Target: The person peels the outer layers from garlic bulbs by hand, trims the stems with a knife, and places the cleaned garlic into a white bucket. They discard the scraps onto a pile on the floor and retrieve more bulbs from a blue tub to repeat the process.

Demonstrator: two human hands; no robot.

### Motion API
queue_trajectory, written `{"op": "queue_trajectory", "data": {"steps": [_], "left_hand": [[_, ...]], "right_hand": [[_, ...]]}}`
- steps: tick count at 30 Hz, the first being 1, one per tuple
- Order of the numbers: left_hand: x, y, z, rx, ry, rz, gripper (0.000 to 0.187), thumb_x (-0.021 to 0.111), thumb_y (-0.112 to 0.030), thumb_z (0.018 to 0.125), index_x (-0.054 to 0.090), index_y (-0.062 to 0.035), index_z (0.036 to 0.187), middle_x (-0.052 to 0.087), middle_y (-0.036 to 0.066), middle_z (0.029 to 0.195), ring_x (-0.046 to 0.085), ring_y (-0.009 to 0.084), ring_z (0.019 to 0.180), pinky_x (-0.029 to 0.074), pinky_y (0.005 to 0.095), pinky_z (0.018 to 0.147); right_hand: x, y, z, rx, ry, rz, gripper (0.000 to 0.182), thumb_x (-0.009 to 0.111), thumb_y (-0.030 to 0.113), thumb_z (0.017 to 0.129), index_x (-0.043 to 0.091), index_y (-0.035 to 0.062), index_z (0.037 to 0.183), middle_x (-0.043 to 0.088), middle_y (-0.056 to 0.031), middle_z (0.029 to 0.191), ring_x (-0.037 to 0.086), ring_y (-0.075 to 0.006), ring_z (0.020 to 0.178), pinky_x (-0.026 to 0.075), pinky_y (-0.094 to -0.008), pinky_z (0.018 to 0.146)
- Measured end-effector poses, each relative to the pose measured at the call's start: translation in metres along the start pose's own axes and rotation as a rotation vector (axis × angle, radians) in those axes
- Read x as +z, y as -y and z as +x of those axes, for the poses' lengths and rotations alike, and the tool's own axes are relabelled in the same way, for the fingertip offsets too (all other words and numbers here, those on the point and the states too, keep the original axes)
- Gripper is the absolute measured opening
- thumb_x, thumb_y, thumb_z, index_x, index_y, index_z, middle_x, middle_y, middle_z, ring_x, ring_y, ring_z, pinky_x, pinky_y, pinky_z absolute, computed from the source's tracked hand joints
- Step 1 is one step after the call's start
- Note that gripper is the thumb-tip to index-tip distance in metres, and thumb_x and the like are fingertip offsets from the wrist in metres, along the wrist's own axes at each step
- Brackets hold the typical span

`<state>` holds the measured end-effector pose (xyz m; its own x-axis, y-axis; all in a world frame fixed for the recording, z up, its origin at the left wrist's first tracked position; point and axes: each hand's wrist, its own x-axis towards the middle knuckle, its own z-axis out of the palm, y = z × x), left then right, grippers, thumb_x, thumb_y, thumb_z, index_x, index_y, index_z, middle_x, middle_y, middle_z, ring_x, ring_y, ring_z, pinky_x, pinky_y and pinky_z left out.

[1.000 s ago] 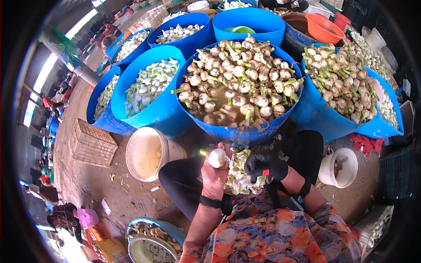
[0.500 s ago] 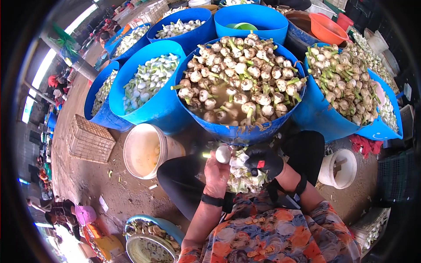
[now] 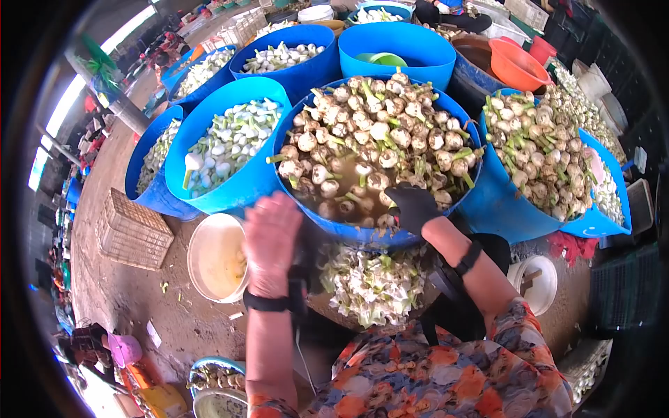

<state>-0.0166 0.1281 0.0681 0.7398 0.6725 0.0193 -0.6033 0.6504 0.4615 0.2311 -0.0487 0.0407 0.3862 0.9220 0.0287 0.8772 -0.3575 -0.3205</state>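
Observation:
My left hand [image 3: 272, 233], bare and slightly blurred, is open with fingers stretched out, beside the near side of a blue tub [image 3: 182, 184] of peeled garlic bulbs. One white garlic bulb [image 3: 194, 162] with its stem pointing down appears over that tub's left part. At the near rim of the middle blue tub [image 3: 334, 221], my right hand [image 3: 418, 210] in a black glove reaches in among muddy unpeeled garlic bulbs [image 3: 369, 125]. Its fingers are curled, with a bit of red at them; I cannot tell what they hold. Peeled garlic skins [image 3: 375, 285] are heaped at my lap.
A white bucket [image 3: 203, 261] of cloudy liquid and a woven crate [image 3: 134, 230] stand left. Another tub of bulbs [image 3: 540, 153] and a white bucket [image 3: 542, 279] are on the right. Farther tubs and an orange basin [image 3: 517, 64] line the back. A person [image 3: 90, 348] is at lower left.
The peeled bulb has left my left hand, which moved left and opened; a bulb now shows over the left tub. My right hand moved from the skins forward to the middle tub.

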Motion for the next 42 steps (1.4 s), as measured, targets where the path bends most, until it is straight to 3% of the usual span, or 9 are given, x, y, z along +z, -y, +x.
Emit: {"op": "queue_trajectory", "data": {"steps": [5,8,12,15,22,29,35,38,42], "left_hand": [[0.013,0.072,-0.027,-0.214,-0.377,0.373,0.023,0.047,-0.019,0.089,0.052,-0.0022,0.103,0.058,0.019,0.104,0.058,0.0321,0.093,0.048,0.0413,0.079],[0.007,0.086,-0.036,-0.216,-0.247,0.418,0.030,0.055,-0.014,0.086,0.049,-0.0009,0.112,0.057,0.018,0.108,0.058,0.0301,0.094,0.050,0.0395,0.078],[0.035,0.107,-0.033,-0.163,-0.068,0.487,0.050,0.063,-0.006,0.080,0.041,-0.0005,0.125,0.054,0.014,0.113,0.058,0.0245,0.097,0.051,0.0356,0.078],[0.037,0.119,-0.038,-0.206,0.048,0.424,0.055,0.066,-0.003,0.077,0.040,-0.0004,0.126,0.055,0.010,0.112,0.057,0.0191,0.097,0.051,0.0310,0.077],[0.035,0.142,-0.076,0.231,-0.050,1.097,0.051,0.068,0.011,0.067,0.048,-0.0006,0.113,0.058,0.005,0.098,0.057,0.0116,0.086,0.048,0.0251,0.077],[0.027,0.134,-0.088,0.129,-0.080,0.742,0.052,0.073,0.008,0.064,0.050,0.0005,0.110,0.059,0.007,0.097,0.058,0.0129,0.085,0.051,0.0267,0.077],[0.030,0.126,-0.090,-0.059,-0.090,0.474,0.043,0.073,0.001,0.068,0.053,0.0003,0.106,0.062,0.008,0.092,0.061,0.0138,0.078,0.051,0.0253,0.071],[0.033,0.136,-0.090,0.094,-0.054,0.589,0.043,0.074,-0.002,0.069,0.053,0.0005,0.106,0.062,0.008,0.091,0.061,0.0139,0.073,0.051,0.0247,0.065],[0.033,0.140,-0.093,0.066,-0.104,0.600,0.042,0.075,-0.006,0.069,0.054,0.0011,0.105,0.062,0.008,0.090,0.061,0.0140,0.070,0.050,0.0239,0.059]], "right_hand": [[0.033,-0.025,0.028,-0.088,0.157,0.065,0.024,0.060,0.013,0.075,0.060,0.0098,0.099,0.062,-0.0173,0.092,0.058,-0.0359,0.084,0.046,-0.0415,0.072],[0.000,-0.007,0.014,0.030,-0.126,0.437,0.018,0.063,0.011,0.074,0.061,0.0071,0.092,0.062,-0.0164,0.079,0.060,-0.0302,0.073,0.045,-0.0380,0.067],[-0.035,0.017,-0.009,-0.107,-0.074,0.726,0.018,0.065,0.004,0.075,0.059,0.0030,0.092,0.061,-0.0043,0.077,0.054,-0.0094,0.068,0.045,-0.0275,0.061],[-0.036,0.031,-0.030,-0.137,-0.133,0.986,0.014,0.064,0.011,0.077,0.060,0.0026,0.087,0.058,-0.0026,0.070,0.051,-0.0083,0.065,0.042,-0.0264,0.058],[0.021,0.064,-0.060,0.209,-0.272,1.204,0.024,0.062,0.026,0.081,0.060,0.0017,0.078,0.056,-0.0010,0.064,0.050,-0.0076,0.059,0.040,-0.0277,0.052],[0.027,0.069,-0.073,0.134,-0.162,1.317,0.021,0.062,0.020,0.080,0.058,0.0028,0.091,0.059,-0.0020,0.078,0.053,-0.0092,0.070,0.044,-0.0256,0.062],[0.029,0.058,-0.081,-0.119,-0.194,1.429,0.021,0.062,0.021,0.080,0.060,0.0007,0.086,0.059,-0.0017,0.074,0.053,-0.0069,0.064,0.042,-0.0231,0.054],[0.017,0.061,-0.090,0.011,-0.024,1.370,0.024,0.062,0.024,0.080,0.061,0.0011,0.086,0.059,-0.0010,0.069,0.054,-0.0078,0.059,0.042,-0.0242,0.050],[0.035,0.062,-0.090,0.131,-0.154,1.126,0.025,0.059,0.025,0.083,0.063,0.0009,0.090,0.059,-0.0012,0.069,0.052,-0.0068,0.059,0.042,-0.0245,0.052]]}}
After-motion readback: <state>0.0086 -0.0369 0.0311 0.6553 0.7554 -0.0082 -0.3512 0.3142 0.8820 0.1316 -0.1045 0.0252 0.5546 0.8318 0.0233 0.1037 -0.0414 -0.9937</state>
